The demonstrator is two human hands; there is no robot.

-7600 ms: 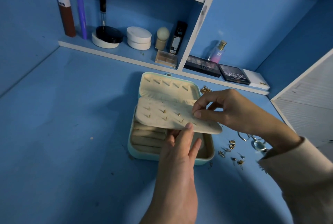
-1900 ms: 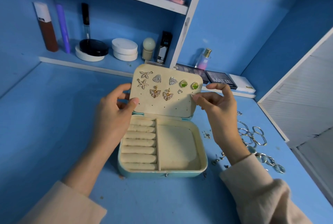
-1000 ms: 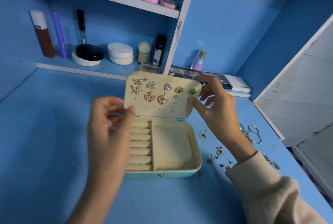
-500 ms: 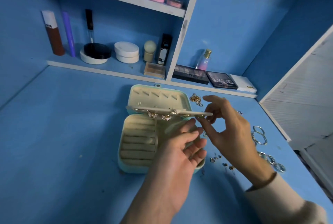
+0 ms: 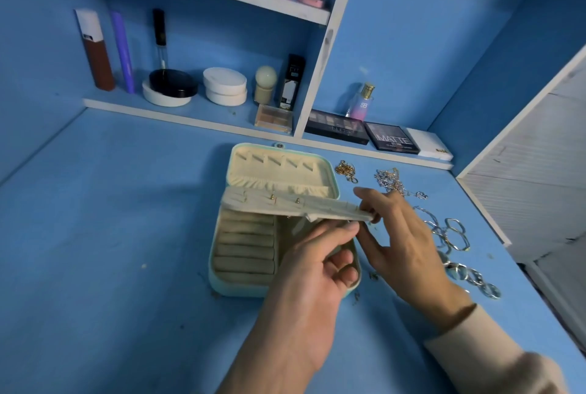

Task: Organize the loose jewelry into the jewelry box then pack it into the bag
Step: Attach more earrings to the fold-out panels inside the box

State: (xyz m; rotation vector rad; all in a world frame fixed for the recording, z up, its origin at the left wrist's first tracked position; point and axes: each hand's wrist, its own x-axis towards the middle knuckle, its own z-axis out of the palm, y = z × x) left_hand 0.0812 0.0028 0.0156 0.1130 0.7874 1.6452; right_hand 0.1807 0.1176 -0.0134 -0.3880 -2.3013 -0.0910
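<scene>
Earring work looks to be the step in hand. The earring panel [image 5: 285,203] hangs nearly level over the open jewelry box [image 5: 222,289], with a few gold posts poking up through it. My right hand [image 5: 406,241] pinches the panel's right end between thumb and forefinger, its other fingers spread loose. My left hand [image 5: 310,282] reaches up from below with thumb and forefinger at the panel's front edge and the rest loosely curled. I cannot tell whether it grips anything. The box sits on the table [image 5: 126,235] right under both hands, lid laid back. Next, I judge, the panel needs settling flat. Then the rings [image 5: 453,235] and chains [image 5: 393,182], lying to the right of the box, call for careful fingertip pickups.
</scene>
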